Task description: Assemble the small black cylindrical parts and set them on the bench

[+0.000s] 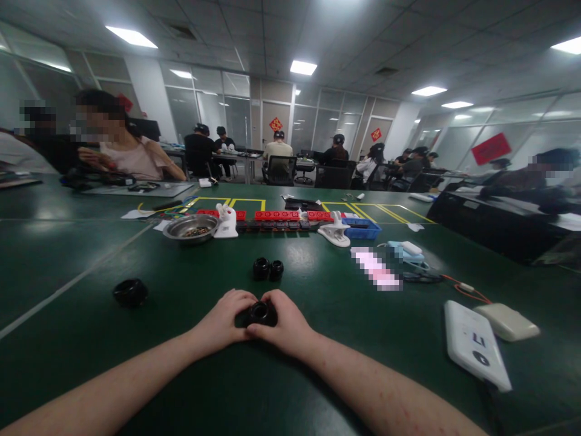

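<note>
Both of my hands are closed around one black ring-shaped part with a round hole in its top, low over the green table. My left hand grips it from the left, and my right hand from the right, thumbs toward me. Just beyond my fingers stand two similar black parts, a larger one and a smaller one, side by side. Another black ring-shaped part lies apart on the left. I cannot tell whether the held part touches the table.
Farther back are a metal bowl of small pieces, white clamp-like stands, red bins and a blue tray. At right lie a white device, a cream case and cables. Several people sit at other tables.
</note>
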{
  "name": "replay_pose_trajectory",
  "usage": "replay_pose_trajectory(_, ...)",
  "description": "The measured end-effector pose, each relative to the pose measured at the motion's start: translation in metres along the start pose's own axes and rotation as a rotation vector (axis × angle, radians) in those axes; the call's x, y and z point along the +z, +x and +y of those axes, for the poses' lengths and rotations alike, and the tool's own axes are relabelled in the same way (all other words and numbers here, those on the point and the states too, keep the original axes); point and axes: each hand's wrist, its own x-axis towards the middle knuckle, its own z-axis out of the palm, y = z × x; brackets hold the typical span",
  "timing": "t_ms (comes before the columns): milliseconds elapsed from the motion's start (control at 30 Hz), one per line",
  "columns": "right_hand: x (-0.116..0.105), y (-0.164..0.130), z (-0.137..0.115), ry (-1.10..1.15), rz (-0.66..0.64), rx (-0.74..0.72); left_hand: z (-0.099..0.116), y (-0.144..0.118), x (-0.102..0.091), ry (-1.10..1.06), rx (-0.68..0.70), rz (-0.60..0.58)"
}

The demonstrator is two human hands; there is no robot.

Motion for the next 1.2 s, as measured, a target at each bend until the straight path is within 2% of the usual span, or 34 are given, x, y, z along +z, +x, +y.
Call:
replay_pose_trajectory(133,-0.0026,-0.001,0.0016,0.042,-0.052,-0.122,0.0024,-0.0002,-0.0016,0.004,-0.002,-0.003)
replay_pose_trajectory(233,-0.0022,-0.0021,0.0026,0.095,-0.039,-0.049,0.0034,-0.0004,-0.0026,0.018,0.009,0.002)
replay_pose_trajectory(333,-0.0009,-0.0009,0.0012,0.045,0.001,0.021,0.003,-0.0007,-0.0024,0.027,0.014,0.003)
replay_pose_trajectory(400,-0.0017,0.0006,-0.0001,0.007,0.0,-0.021,0.0015,-0.0008,-0.0013,0.026,0.017,0.007)
replay_pose_trajectory(533,-0.0041,0.0007,0.0002,0.056,-0.095,-0.151,-0.0038,-0.0006,0.0021,0.02,0.014,0.008)
replay_pose_trajectory(600,-0.0028,-0.0008,0.001,0.081,-0.099,-0.112,-0.0057,-0.0006,0.0029,0.025,0.008,0.004)
replay_pose_trajectory(733,0.0021,-0.0027,-0.0002,0.049,-0.015,0.025,-0.0042,-0.0017,0.0006,0.01,0.0,-0.008)
replay_pose_trajectory(900,0.0001,-0.0022,-0.0018,0.046,-0.061,-0.13,-0.0027,-0.0028,-0.0011,0.005,0.018,0.009)
replay_pose_trajectory(967,0.0,-0.0021,-0.0007,0.074,-0.069,-0.115,-0.004,-0.0028,-0.0003,0.009,0.021,0.008)
replay_pose_trajectory(1100,0.0028,-0.0007,-0.0002,0.059,-0.017,0.009,-0.0044,-0.004,0.0005,0.004,0.03,0.037)
replay_pose_trajectory(1200,0.002,0.0013,-0.0017,0.03,-0.017,-0.057,-0.0034,-0.0044,0.0006,0.004,0.047,0.048)
